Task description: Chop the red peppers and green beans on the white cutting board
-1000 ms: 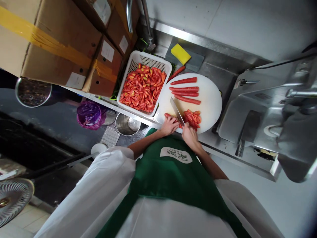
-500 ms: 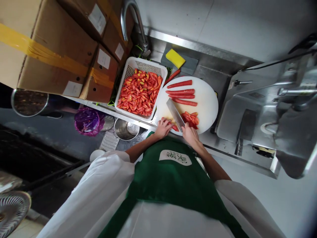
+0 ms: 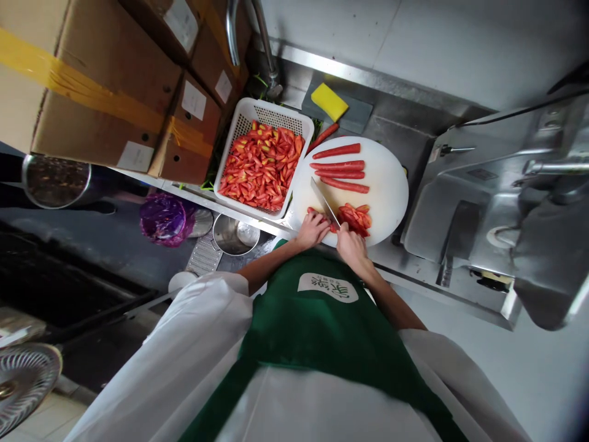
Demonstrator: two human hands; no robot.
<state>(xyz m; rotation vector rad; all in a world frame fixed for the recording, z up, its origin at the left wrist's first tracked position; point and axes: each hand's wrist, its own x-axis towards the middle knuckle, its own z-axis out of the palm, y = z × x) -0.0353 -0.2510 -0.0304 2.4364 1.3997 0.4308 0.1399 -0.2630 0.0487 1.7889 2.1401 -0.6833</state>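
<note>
On the round white cutting board (image 3: 386, 184), my right hand (image 3: 351, 247) grips the handle of a cleaver (image 3: 324, 201), its blade angled up and to the left. My left hand (image 3: 313, 231) is closed over a carrot (image 3: 313, 211), fingers beside the blade; much of that carrot is hidden. Cut carrot pieces (image 3: 355, 217) lie in a pile just right of the cleaver. Several whole carrots (image 3: 338, 166) rest side by side at the board's far part. Left of the board, a white basket (image 3: 307, 126) holds many cut carrot pieces (image 3: 262, 169).
Behind the board lies a yellow sponge (image 3: 329, 102) on a grey slab (image 3: 359, 116). Cardboard boxes (image 3: 105, 92) and a faucet (image 3: 271, 61) stand at the left. A metal sink unit (image 3: 423, 227) is on the right. Below the counter are a steel pot (image 3: 225, 236) and a purple-lined bin (image 3: 161, 218).
The cleaver blade has turned more edge-on, and its handle has shifted slightly. My left hand has moved a little right, closer to the blade. The whole view has shifted slightly.
</note>
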